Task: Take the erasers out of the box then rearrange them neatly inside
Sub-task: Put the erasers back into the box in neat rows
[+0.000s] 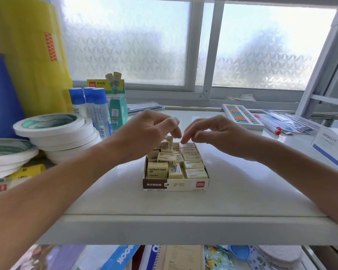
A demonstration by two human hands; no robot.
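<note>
Box [175, 184] of erasers [195, 173] is sitting mid-table [242, 191], right column lying flat and tidy, left side jumbled with several tilting up at the far left corner. Left hand [146, 133] is hovering over that far corner, fingers curled narrow and seemingly pinching one tilted eraser [167, 142], though contact is partly hidden; right hand [213, 133] is hanging beside it, fingers bunched downward, holding nothing visible, index tip nearly touching the far erasers. Risk: both hands are crowding one corner, so fingers colliding could knock loose erasers out, or tugging a wedged eraser could drag the light box toward the tape rolls [53, 125] at left.
</note>
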